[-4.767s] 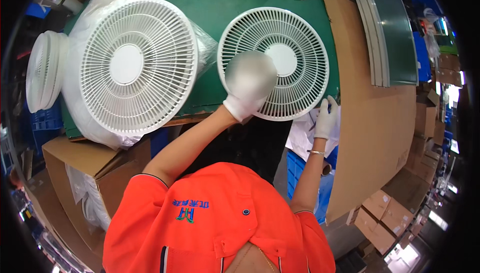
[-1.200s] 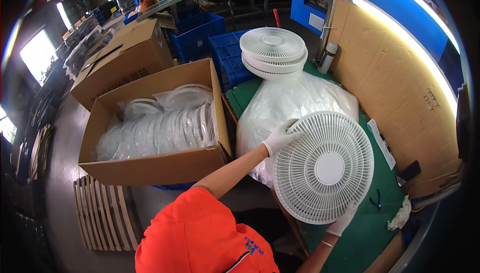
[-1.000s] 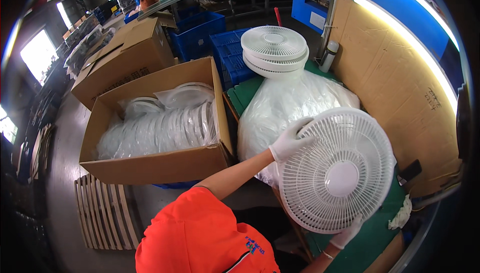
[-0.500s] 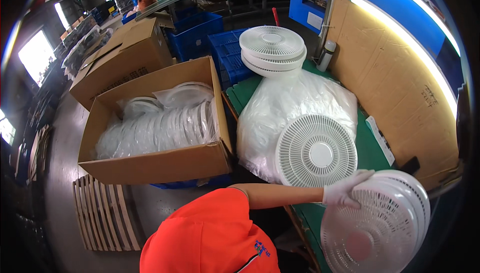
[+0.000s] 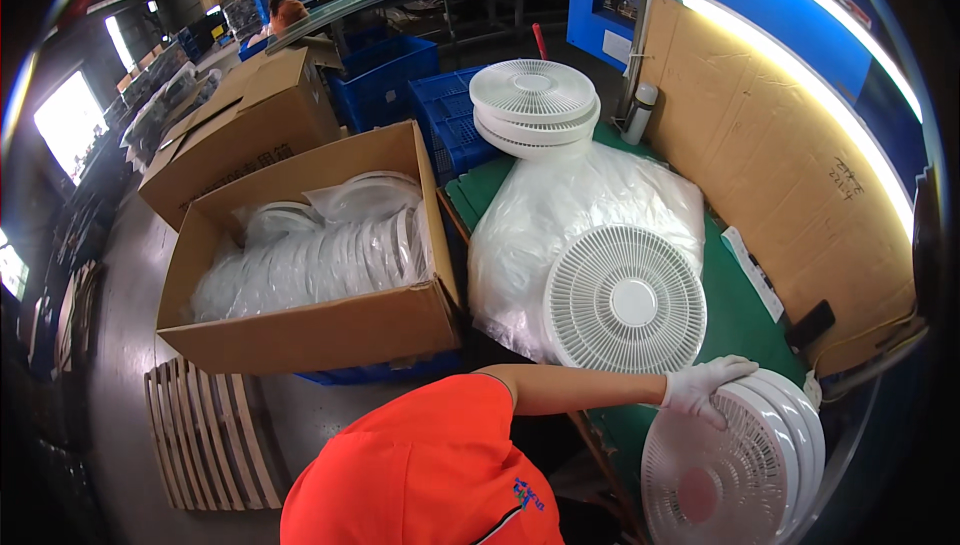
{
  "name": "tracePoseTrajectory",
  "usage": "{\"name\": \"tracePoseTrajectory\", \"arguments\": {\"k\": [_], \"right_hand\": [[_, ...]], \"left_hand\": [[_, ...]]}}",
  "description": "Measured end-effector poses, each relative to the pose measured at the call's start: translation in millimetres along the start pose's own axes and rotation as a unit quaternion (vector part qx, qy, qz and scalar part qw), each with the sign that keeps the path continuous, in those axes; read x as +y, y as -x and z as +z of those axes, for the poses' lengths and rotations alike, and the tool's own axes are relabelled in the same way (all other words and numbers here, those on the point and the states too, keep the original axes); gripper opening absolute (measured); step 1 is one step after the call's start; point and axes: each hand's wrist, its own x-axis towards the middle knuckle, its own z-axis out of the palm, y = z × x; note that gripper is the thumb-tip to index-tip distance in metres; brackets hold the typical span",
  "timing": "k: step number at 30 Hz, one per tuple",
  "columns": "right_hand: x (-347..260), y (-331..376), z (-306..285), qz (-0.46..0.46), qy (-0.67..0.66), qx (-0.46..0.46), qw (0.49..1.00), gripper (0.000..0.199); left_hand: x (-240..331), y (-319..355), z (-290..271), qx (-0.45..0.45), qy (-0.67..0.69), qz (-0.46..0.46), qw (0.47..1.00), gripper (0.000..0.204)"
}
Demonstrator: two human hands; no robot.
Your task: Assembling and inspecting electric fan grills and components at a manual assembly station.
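My left hand (image 5: 705,392), in a white glove, reaches across to the right and grips the top rim of a tilted stack of white round fan grilles (image 5: 720,465). Its thumb lies over the front grille's face, and its fingers rest on the rim behind. Several grilles stand one behind another there. No part of my right hand shows. Another fan grille (image 5: 625,300) lies face up, partly on a pile of clear plastic bags (image 5: 585,190), just beyond my left hand. More grilles (image 5: 535,105) are stacked at the far end of the bags.
An open cardboard box (image 5: 310,340) to the left holds several bagged grilles. Behind it stands another carton (image 5: 240,125), with blue crates (image 5: 455,125) nearby. A cardboard panel (image 5: 770,155) borders the green table (image 5: 735,325). A dark phone-like object (image 5: 811,325) lies beside it.
The held stack's rear grilles have shifted left and down, while my left hand keeps its grip on the rim. More of the dark phone-like object shows. The view has shifted slightly.
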Motion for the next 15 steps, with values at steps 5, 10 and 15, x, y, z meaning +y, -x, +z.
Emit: {"name": "tracePoseTrajectory", "arguments": {"k": [5,10,15], "right_hand": [[-6,3,13,-0.002,-0.029,0.038,0.999,0.091],[-61,-9,0,-0.122,0.006,0.021,0.992,0.103],[-90,-6,15,-0.121,0.017,-0.032,0.992,0.1]], "left_hand": [[2,0,2,0.009,0.014,-0.017,1.0,0.111],[11,-16,-3,0.018,0.038,0.017,0.999,0.111],[12,-40,-8,-0.016,-0.054,0.03,0.998,0.11]]}}
